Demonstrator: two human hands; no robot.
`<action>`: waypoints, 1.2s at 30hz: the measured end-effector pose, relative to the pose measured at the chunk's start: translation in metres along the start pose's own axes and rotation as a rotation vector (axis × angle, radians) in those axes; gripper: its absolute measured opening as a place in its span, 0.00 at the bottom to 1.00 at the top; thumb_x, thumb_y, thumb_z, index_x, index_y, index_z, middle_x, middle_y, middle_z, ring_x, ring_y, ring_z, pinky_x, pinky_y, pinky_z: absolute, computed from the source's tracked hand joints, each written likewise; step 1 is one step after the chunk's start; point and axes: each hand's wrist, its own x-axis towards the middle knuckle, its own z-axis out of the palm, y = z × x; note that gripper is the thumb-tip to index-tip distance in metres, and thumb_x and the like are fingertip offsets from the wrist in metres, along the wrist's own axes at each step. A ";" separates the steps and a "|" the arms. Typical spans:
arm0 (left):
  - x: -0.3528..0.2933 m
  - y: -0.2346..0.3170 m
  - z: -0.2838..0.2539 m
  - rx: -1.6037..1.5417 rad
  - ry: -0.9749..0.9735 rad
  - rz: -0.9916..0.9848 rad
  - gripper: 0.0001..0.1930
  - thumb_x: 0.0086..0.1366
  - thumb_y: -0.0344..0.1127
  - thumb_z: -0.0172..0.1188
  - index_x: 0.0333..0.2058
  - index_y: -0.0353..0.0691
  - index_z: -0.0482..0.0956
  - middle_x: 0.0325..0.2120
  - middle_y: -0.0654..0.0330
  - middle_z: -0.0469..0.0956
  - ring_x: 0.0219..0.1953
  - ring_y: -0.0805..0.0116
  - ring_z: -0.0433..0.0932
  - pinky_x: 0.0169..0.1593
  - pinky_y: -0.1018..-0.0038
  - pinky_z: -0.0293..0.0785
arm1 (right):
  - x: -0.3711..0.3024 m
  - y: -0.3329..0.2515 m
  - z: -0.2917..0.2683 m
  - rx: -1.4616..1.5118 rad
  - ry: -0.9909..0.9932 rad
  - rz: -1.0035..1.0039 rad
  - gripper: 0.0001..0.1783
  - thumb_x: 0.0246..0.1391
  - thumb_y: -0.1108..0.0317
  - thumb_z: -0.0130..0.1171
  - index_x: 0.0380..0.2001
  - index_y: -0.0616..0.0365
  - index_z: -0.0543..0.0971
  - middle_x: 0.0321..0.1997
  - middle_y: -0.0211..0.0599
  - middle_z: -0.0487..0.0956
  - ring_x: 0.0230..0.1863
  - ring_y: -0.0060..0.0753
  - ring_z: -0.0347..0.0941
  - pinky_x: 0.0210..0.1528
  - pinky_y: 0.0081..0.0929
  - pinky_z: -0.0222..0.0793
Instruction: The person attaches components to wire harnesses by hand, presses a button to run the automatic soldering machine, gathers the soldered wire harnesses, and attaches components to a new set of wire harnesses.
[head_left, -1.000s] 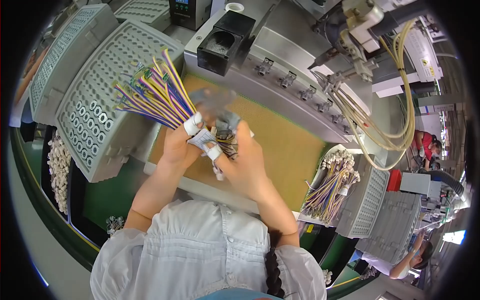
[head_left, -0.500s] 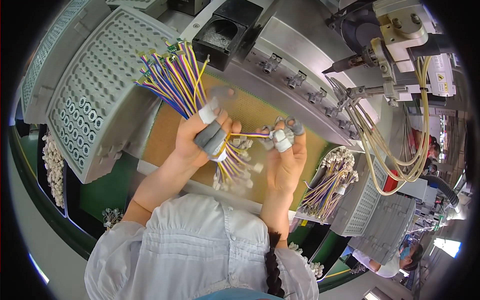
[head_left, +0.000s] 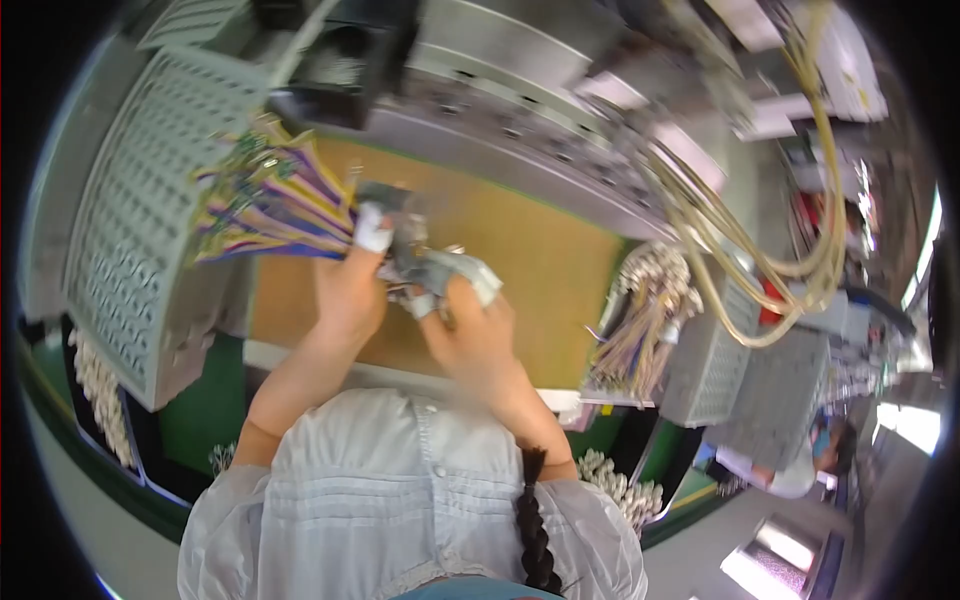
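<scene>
A fanned bundle of thin purple, yellow and white wire cables (head_left: 275, 205), with small green boards at its far-left ends, is gripped in my left hand (head_left: 350, 285). My right hand (head_left: 470, 325) has come against the left one, its fingers bent round the near end of the same bundle. White and grey finger covers are on both hands. The white plugs of the bundle are mostly hidden by my fingers, and motion blurs the spot where the hands meet. Beneath them lies a tan mat (head_left: 540, 280).
To the left stands a tilted grey tray (head_left: 180, 130) with rows of pockets. Another cable bundle (head_left: 640, 330) lies right of the mat. Beyond it hang looped cream tubes (head_left: 815, 265). A metal machine edge (head_left: 500, 150) and a black box (head_left: 345, 70) bound the back. A person (head_left: 800, 465) is at far right.
My right hand has moved left to the bundle; the single cable it stretched out no longer shows. My left hand and the bundle sit further left in the picture, and the whole view has shifted.
</scene>
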 end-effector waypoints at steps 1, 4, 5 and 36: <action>0.000 0.000 0.001 0.043 0.012 -0.028 0.19 0.67 0.40 0.52 0.49 0.32 0.69 0.49 0.51 0.73 0.49 0.58 0.75 0.51 0.61 0.75 | -0.003 0.000 -0.006 -0.028 0.013 0.000 0.14 0.43 0.77 0.61 0.37 0.63 0.75 0.40 0.50 0.77 0.41 0.52 0.74 0.47 0.40 0.71; 0.008 0.008 0.004 0.236 0.034 0.054 0.20 0.68 0.36 0.52 0.54 0.31 0.66 0.50 0.47 0.73 0.49 0.58 0.75 0.53 0.58 0.75 | -0.027 0.009 -0.052 0.252 -0.077 0.368 0.15 0.46 0.72 0.63 0.39 0.62 0.74 0.37 0.45 0.78 0.39 0.40 0.76 0.44 0.31 0.72; 0.015 0.014 0.003 0.087 0.203 -0.036 0.20 0.68 0.38 0.53 0.54 0.34 0.66 0.48 0.52 0.74 0.51 0.58 0.74 0.56 0.56 0.71 | -0.036 0.021 -0.070 0.193 0.168 0.360 0.15 0.47 0.72 0.63 0.39 0.62 0.74 0.37 0.43 0.78 0.39 0.36 0.76 0.44 0.29 0.71; -0.036 0.045 0.001 1.446 -0.732 0.767 0.28 0.49 0.30 0.62 0.51 0.35 0.68 0.45 0.49 0.73 0.45 0.59 0.74 0.49 0.68 0.71 | -0.003 0.047 -0.007 -0.628 -0.296 -0.175 0.13 0.44 0.69 0.53 0.36 0.54 0.78 0.32 0.38 0.77 0.36 0.35 0.75 0.58 0.48 0.62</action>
